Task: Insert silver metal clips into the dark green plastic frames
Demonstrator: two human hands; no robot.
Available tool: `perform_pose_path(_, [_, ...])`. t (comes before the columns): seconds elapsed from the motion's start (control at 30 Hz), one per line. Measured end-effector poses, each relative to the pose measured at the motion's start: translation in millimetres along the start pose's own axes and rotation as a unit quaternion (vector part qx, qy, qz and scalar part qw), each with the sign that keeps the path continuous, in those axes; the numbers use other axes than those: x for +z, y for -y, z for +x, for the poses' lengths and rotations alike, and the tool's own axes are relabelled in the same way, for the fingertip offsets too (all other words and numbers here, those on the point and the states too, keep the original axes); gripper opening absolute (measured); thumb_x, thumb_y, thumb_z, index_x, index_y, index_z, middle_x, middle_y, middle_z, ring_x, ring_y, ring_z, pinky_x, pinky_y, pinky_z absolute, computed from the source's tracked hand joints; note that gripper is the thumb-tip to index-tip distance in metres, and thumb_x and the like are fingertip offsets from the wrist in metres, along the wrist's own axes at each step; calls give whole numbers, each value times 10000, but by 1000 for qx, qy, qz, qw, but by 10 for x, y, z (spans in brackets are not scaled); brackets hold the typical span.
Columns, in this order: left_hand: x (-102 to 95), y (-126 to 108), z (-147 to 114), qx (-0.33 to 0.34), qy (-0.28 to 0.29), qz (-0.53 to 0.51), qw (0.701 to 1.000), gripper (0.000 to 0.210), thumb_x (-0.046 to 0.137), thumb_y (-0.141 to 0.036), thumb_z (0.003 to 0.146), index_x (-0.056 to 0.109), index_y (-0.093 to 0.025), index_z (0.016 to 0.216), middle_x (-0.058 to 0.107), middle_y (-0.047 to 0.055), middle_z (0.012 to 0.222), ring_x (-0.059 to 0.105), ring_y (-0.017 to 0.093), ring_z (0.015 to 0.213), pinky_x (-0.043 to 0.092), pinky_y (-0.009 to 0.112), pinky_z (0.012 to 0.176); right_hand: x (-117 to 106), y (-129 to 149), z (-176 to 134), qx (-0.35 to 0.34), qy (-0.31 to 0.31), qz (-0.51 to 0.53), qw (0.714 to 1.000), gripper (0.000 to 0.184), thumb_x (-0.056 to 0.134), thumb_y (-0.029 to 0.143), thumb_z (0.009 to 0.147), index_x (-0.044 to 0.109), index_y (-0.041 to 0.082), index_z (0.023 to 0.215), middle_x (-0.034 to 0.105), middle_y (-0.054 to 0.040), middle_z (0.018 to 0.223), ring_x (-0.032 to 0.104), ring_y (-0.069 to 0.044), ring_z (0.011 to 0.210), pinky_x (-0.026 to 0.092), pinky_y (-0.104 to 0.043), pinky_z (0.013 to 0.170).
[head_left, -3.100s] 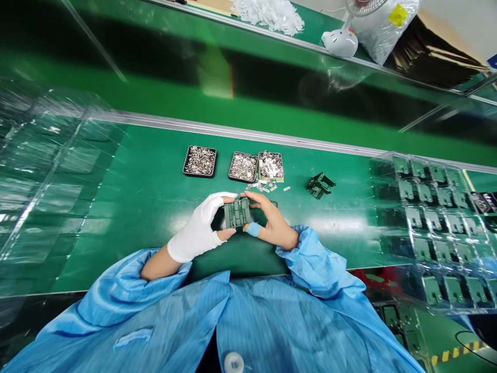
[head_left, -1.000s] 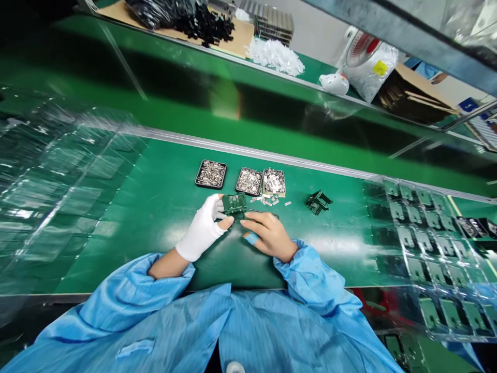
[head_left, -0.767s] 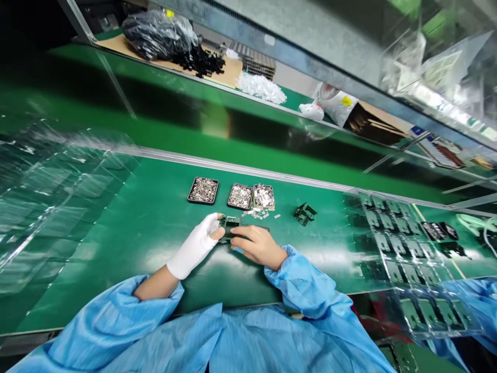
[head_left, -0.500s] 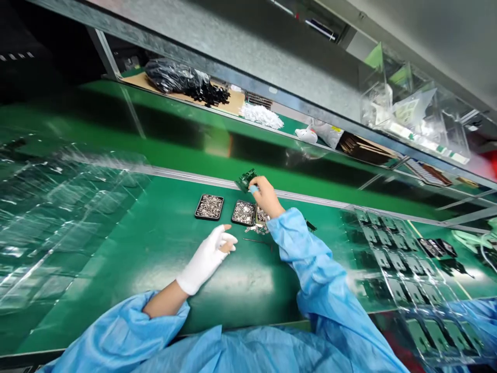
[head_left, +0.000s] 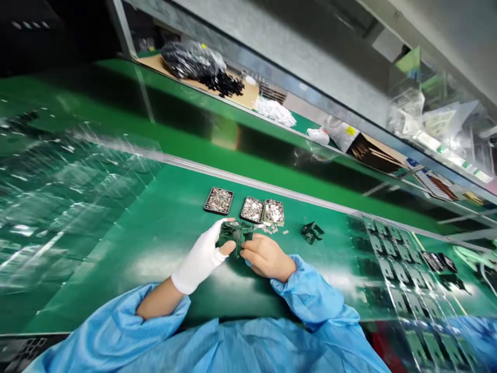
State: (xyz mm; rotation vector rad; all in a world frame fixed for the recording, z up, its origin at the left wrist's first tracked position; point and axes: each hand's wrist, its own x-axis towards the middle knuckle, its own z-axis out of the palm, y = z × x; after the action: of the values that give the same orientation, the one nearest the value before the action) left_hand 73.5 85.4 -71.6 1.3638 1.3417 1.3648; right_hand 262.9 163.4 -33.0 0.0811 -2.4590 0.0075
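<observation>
My left hand (head_left: 204,254), in a white glove with bare fingertips, is closed on a dark green bracket-like part (head_left: 235,233) above the table's middle. The closed fingers of my right hand (head_left: 267,255) grip that part's right side; whether they also hold a small piece is hidden. Just beyond the hands stand a black tray of small metal pieces (head_left: 219,200), a second such tray (head_left: 252,209) and a pale tray with metal and white pieces (head_left: 274,211). Loose small pieces (head_left: 269,228) lie in front of them. Another dark green part (head_left: 311,232) rests farther right.
Clear plastic trays (head_left: 89,176) cover the left side of the green table (head_left: 155,243). On the right, blister trays (head_left: 404,264) hold several dark green parts. A shelf (head_left: 240,108) with bags and white pieces runs above the back. A blue sleeve (head_left: 476,336) shows at the lower right.
My right hand has come back from the table's rear edge with the dark green part, and my left hand has closed on it. The view has turned slightly.
</observation>
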Motion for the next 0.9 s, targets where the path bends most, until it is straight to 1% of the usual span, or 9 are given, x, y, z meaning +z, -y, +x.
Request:
perform_pose_path(0.07, [78, -6, -34, -50, 62, 59, 995, 663, 523, -577, 843, 453, -82, 1279, 616, 149, 1140, 596, 271, 1042, 456, 423, 951, -74, 84, -251, 51, 14, -11, 999, 185, 430, 141, 912, 541, 122, 1060, 636, -105, 959, 574, -173, 891, 491, -338, 930])
perform_pose_path(0.17, [170, 20, -81, -63, 109, 174, 977, 718, 466, -558, 856, 387, -66, 1372, 641, 141, 1113, 620, 277, 1003, 479, 441, 904, -358, 75, -715, 207, -37, -112, 971, 221, 420, 174, 881, 536, 186, 1069, 629, -76, 953, 588, -177, 917, 512, -345, 856])
perform_pose_path(0.3, [215, 60, -84, -6, 159, 311, 937, 594, 403, -473, 880, 490, -86, 1321, 639, 144, 1159, 612, 319, 1044, 477, 470, 877, -892, -11, -1370, 439, -132, -272, 846, 219, 401, 137, 869, 534, 142, 1043, 581, -132, 949, 552, -233, 902, 483, -401, 770])
perform_pose_path(0.4, [253, 53, -63, 5, 204, 371, 906, 550, 366, -424, 888, 538, -77, 1278, 632, 153, 1176, 613, 338, 1032, 475, 486, 861, -1080, -73, -1761, 527, -91, -277, 798, 231, 399, 144, 825, 562, 119, 986, 607, -128, 905, 568, -231, 824, 487, -384, 723])
perform_pose_path(0.47, [279, 42, -48, -3, 226, 391, 892, 550, 342, -410, 893, 542, -71, 1277, 627, 157, 1184, 612, 339, 1033, 471, 486, 864, -1075, -101, -1934, 552, -47, -252, 793, 265, 389, 142, 799, 581, 114, 979, 632, -122, 915, 589, -224, 830, 499, -369, 739])
perform_pose_path(0.57, [295, 41, -25, -13, 240, 393, 888, 577, 319, -425, 887, 541, -66, 1280, 620, 164, 1195, 606, 332, 1048, 463, 477, 882, -1004, -122, -2043, 567, 1, -226, 792, 342, 384, 132, 794, 602, 111, 1056, 644, -126, 1038, 582, -242, 969, 483, -398, 859])
perform_pose_path(0.73, [272, 75, 0, -28, 237, 377, 895, 583, 314, -466, 874, 549, -108, 1269, 642, 127, 1159, 608, 292, 1047, 461, 452, 890, -902, -176, -1910, 567, 19, -232, 790, 308, 455, 200, 858, 617, 131, 1111, 588, -126, 1244, 490, -280, 1181, 350, -489, 1026])
perform_pose_path(0.8, [270, 90, 6, -32, 239, 375, 895, 597, 309, -485, 872, 547, -109, 1271, 647, 120, 1146, 607, 287, 1045, 460, 449, 895, -821, -222, -1811, 561, 30, -230, 795, 290, 464, 228, 895, 619, 153, 1127, 591, -113, 1237, 488, -266, 1191, 307, -500, 1062])
perform_pose_path(0.9, [276, 102, 10, -30, 246, 377, 893, 619, 306, -493, 864, 547, -96, 1273, 645, 122, 1147, 600, 291, 1057, 450, 460, 922, -669, -286, -1679, 560, 55, -234, 793, 298, 479, 169, 882, 630, 163, 1139, 638, -104, 1088, 531, -259, 1091, 240, -538, 1097])
